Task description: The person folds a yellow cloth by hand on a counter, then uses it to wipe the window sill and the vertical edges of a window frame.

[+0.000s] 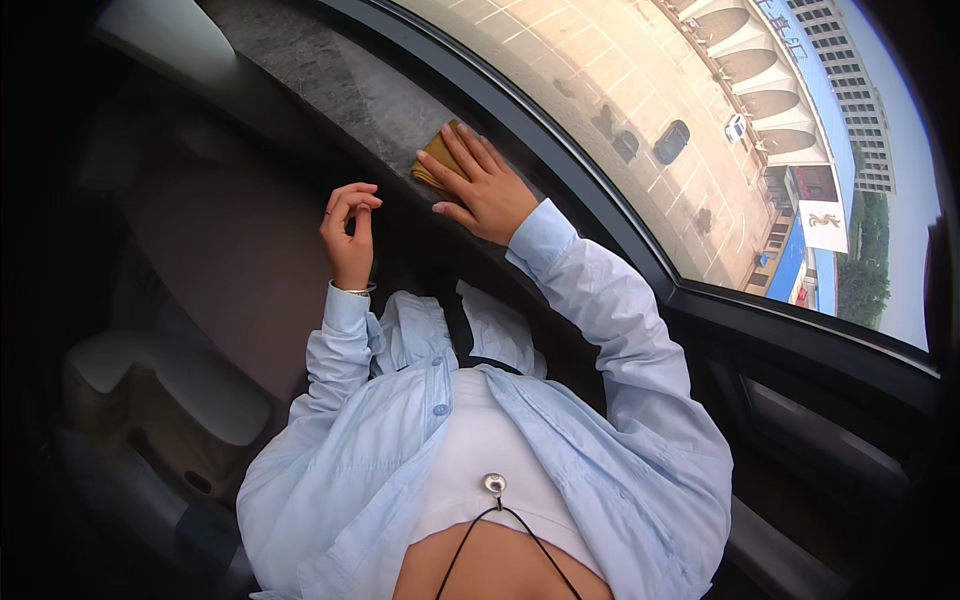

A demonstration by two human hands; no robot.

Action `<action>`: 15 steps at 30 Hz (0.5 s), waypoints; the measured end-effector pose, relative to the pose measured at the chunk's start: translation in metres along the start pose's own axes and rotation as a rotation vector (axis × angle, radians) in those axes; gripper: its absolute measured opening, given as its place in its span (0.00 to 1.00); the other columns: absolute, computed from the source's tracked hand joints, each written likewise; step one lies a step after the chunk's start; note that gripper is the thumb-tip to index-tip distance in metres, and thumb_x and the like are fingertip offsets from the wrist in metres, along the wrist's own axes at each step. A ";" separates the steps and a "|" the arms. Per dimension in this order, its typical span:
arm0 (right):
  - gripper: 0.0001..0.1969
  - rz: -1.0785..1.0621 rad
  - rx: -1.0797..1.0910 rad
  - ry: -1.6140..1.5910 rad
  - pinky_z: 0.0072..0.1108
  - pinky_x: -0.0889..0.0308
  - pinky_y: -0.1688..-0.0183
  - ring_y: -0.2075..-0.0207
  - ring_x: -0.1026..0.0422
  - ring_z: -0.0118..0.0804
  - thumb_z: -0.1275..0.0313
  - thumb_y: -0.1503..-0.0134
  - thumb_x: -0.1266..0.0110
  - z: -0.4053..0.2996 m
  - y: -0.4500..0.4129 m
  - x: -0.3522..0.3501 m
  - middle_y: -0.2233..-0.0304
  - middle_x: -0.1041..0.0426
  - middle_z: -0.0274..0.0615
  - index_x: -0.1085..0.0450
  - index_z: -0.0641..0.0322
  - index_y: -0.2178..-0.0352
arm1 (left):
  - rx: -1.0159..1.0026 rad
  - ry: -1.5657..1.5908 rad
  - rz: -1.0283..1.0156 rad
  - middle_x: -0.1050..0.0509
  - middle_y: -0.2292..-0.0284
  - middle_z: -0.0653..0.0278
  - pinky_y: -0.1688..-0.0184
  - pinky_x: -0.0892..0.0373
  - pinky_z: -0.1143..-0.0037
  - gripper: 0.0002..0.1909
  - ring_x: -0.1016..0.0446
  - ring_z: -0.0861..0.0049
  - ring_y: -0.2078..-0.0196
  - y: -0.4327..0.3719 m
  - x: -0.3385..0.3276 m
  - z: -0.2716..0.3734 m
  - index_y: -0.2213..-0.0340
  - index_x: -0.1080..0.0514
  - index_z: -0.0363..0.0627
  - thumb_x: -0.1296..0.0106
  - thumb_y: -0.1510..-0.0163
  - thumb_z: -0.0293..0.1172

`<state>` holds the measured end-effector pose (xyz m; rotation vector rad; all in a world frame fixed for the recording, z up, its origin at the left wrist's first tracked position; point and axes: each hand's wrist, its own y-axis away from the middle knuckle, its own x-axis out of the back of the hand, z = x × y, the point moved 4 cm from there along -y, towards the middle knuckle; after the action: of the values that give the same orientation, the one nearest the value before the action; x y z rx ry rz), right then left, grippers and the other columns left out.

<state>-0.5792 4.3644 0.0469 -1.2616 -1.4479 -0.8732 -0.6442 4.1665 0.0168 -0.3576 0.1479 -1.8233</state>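
My right hand [484, 180] lies with spread fingers on a folded yellow-brown cloth [433, 159], pressing it against a grey stone-patterned windowsill [352, 82]. The thumb rests apart from the cloth, near the sill's front edge. To the left, my left hand [351, 225] is raised in the air with its fingers loosely bent and nothing visible in it. A ring is on one finger and a bracelet [364, 289] on that wrist.
A dark window frame [540, 124] borders the sill, with a parking lot [570, 67] far below outside. A round brown table [217, 247] and a chair [172, 397] stand to my left. A pale post-like object [169, 34] is at the sill's far left end.
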 end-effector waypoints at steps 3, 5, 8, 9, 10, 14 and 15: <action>0.39 0.074 0.108 -0.022 0.40 0.59 0.35 0.34 0.60 0.54 0.40 0.47 0.55 -0.007 -0.061 -0.020 0.35 0.58 0.53 0.53 0.35 0.38 | -0.026 -0.110 -0.016 0.28 0.64 0.61 0.59 0.32 0.79 0.06 0.28 0.76 0.62 0.001 0.009 0.001 0.73 0.29 0.37 0.54 0.47 0.15; 0.41 0.113 0.129 -0.011 0.41 0.58 0.36 0.35 0.58 0.55 0.36 0.51 0.53 -0.008 -0.084 -0.031 0.36 0.57 0.54 0.52 0.30 0.38 | 0.000 -0.131 0.011 0.28 0.65 0.61 0.58 0.33 0.78 0.06 0.28 0.74 0.61 0.006 0.007 -0.001 0.74 0.30 0.37 0.53 0.47 0.15; 0.39 0.149 0.101 -0.027 0.42 0.59 0.36 0.35 0.58 0.55 0.36 0.52 0.53 -0.007 -0.105 -0.054 0.36 0.57 0.54 0.49 0.29 0.39 | -0.001 -0.205 0.125 0.26 0.66 0.61 0.59 0.32 0.78 0.06 0.27 0.72 0.62 0.011 0.011 -0.014 0.75 0.29 0.38 0.53 0.49 0.15; 0.39 0.160 0.069 -0.039 0.42 0.59 0.36 0.34 0.59 0.54 0.36 0.52 0.53 -0.004 -0.106 -0.064 0.36 0.58 0.54 0.49 0.29 0.39 | -0.007 -0.222 0.155 0.26 0.66 0.61 0.60 0.32 0.77 0.06 0.26 0.71 0.63 0.014 0.014 -0.022 0.75 0.29 0.38 0.53 0.50 0.15; 0.41 0.152 0.040 -0.059 0.41 0.62 0.36 0.34 0.62 0.53 0.34 0.55 0.53 0.000 -0.107 -0.072 0.35 0.59 0.54 0.48 0.29 0.40 | 0.004 -0.225 0.182 0.25 0.66 0.61 0.61 0.32 0.77 0.07 0.26 0.71 0.64 0.017 0.017 -0.026 0.75 0.29 0.38 0.54 0.50 0.15; 0.42 0.181 0.048 -0.024 0.41 0.62 0.36 0.34 0.62 0.53 0.34 0.55 0.52 0.016 -0.116 -0.091 0.35 0.59 0.53 0.49 0.28 0.39 | 0.008 -0.189 0.242 0.25 0.67 0.62 0.64 0.31 0.80 0.08 0.26 0.75 0.65 0.020 0.024 -0.043 0.76 0.29 0.38 0.55 0.49 0.14; 0.42 0.163 0.016 -0.018 0.41 0.62 0.36 0.34 0.62 0.53 0.34 0.55 0.52 0.020 -0.114 -0.095 0.35 0.60 0.53 0.50 0.28 0.39 | 0.031 -0.146 0.246 0.25 0.67 0.62 0.64 0.31 0.81 0.08 0.26 0.76 0.65 0.023 0.022 -0.048 0.76 0.29 0.38 0.55 0.49 0.14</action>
<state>-0.6972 4.3347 -0.0403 -1.3576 -1.3429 -0.7412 -0.6433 4.1350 -0.0316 -0.4300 0.0590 -1.5497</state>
